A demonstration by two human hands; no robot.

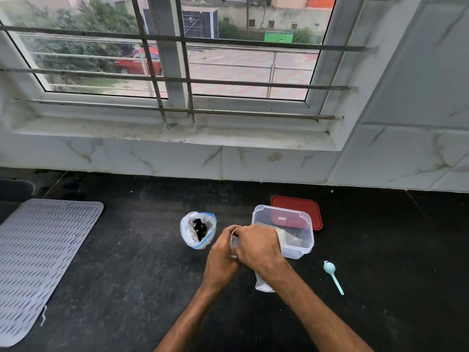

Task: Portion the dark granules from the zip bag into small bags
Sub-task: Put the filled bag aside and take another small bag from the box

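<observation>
my left hand [222,260] and right hand [257,247] pinch a small bag [262,283] above the black desk [127,262], beneath a barred window [228,67].

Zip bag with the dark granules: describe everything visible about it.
The zip bag is clear, crinkled plastic with a blue zip strip round its mouth. It stands upright and open on the black counter, with dark granules and a few yellowish bits showing inside. It sits left of the clear container and just left of the left hand; no hand seems to touch it.
</observation>
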